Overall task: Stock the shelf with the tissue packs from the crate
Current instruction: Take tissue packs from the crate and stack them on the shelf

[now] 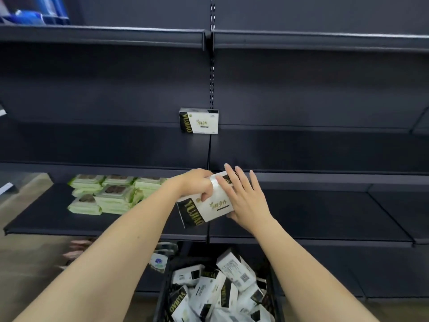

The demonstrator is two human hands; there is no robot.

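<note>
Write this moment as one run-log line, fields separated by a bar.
left hand grips held tissue pack | right hand supports it, fingers straight | shelved tissue pack upright on shelf | crate holds packs

Shelf [301, 149] boards and back panel: dark painted metal, matt, smooth; front lips catch a faint sheen. Slotted upright [211, 89] between bays, metal, same dark coat. Held tissue pack [206, 209]: soft plastic film wrap, glossy, white with black end panel and gold lettering, film slightly creased under the fingers. Pack on the shelf [199, 120]: same glossy film. Crate [162, 289]: black plastic, lattice wall, dull finish. Packs in crate [209, 291]: shiny wrinkled film, one with a printed label side. Green-white wipes packs [109, 194] on lower shelf: soft plastic wrap, satin sheen. Floor [27, 256]: pale, smooth, material unclear.
</note>
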